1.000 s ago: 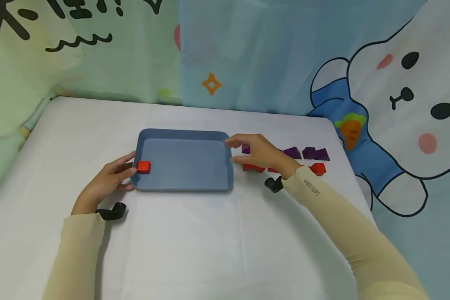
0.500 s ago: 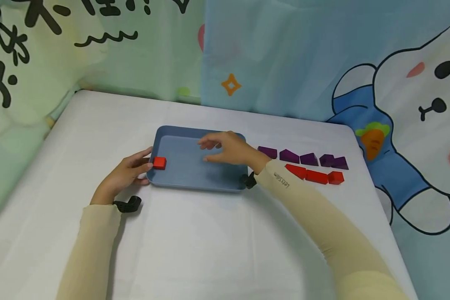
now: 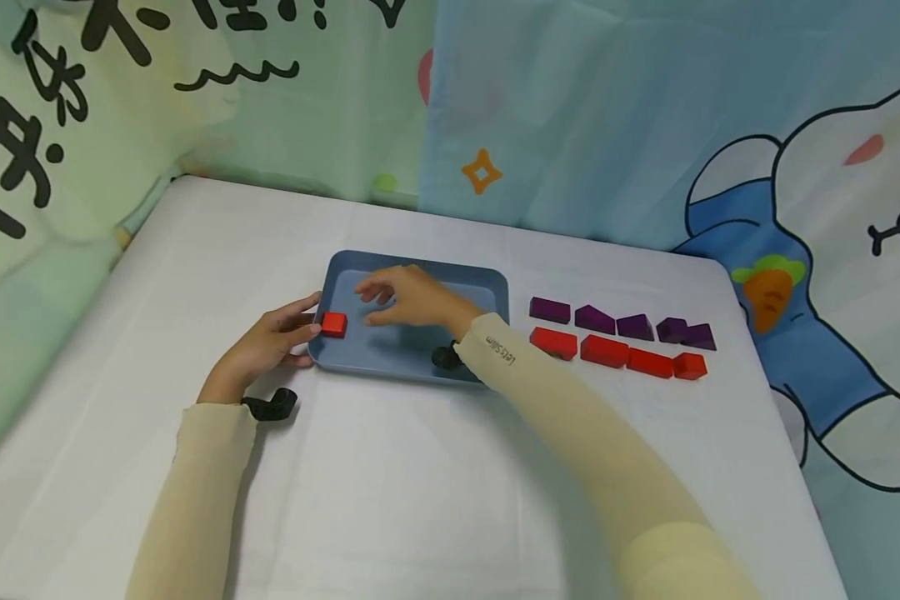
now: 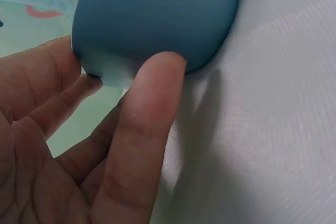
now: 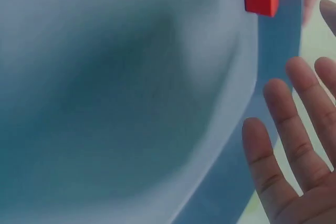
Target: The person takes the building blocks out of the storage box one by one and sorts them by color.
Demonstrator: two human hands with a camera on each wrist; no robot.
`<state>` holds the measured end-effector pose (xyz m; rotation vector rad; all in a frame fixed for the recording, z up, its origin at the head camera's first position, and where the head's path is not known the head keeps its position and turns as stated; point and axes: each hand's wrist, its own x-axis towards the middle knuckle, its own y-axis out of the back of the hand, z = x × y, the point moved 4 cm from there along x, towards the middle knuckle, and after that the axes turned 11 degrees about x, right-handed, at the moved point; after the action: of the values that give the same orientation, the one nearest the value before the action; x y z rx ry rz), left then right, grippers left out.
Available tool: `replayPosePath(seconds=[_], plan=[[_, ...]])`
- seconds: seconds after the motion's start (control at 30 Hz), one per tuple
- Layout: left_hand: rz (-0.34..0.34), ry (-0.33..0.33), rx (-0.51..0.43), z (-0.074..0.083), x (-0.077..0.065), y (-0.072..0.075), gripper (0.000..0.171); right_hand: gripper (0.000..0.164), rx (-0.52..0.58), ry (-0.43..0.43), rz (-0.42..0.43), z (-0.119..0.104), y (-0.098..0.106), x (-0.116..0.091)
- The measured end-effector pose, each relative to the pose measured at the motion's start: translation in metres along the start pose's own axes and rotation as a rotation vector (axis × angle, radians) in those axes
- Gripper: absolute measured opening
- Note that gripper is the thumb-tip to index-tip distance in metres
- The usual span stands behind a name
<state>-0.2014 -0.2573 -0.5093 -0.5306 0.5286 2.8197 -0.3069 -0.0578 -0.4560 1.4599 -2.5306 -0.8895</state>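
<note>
In the head view a red block (image 3: 333,325) sits at the left end of a blue-grey tray (image 3: 390,367). My left hand (image 3: 273,340) is at the tray's left end, fingers spread and fairly straight. The left wrist view shows the thumb (image 4: 152,93) against the outside wall of the tray and other fingertips at its edge. Above the tray floor, to the right of the red block, my right hand (image 3: 412,297) is held with its fingers apart and nothing between them. In the right wrist view those fingers (image 5: 283,108) overlap the tray's rim.
Right of the tray lie two rows of blocks: several purple ones (image 3: 595,319) behind and several red ones (image 3: 604,351) in front. A white cloth (image 3: 390,483) covers the table. Printed curtains (image 3: 555,108) hang behind it.
My right hand has moved left from the tray's right edge to over its interior, uncovering the block rows. The left hand stays at the tray; the head view has shifted.
</note>
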Motion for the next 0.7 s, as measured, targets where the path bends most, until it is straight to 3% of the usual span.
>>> replayPosePath(seconds=[0.27,0.5,0.7], plan=[[-0.008,-0.031,-0.024,0.001,-0.001,0.001,0.066,0.053,-0.113,-0.05,-0.056,-0.008,-0.024,0.029],[-0.016,-0.041,-0.031,0.001,0.001,0.0,0.067,0.045,-0.25,-0.093,-0.042,-0.013,-0.032,0.038],[-0.011,-0.039,-0.034,-0.001,0.001,0.001,0.068,0.036,-0.285,-0.108,-0.039,-0.014,-0.035,0.041]])
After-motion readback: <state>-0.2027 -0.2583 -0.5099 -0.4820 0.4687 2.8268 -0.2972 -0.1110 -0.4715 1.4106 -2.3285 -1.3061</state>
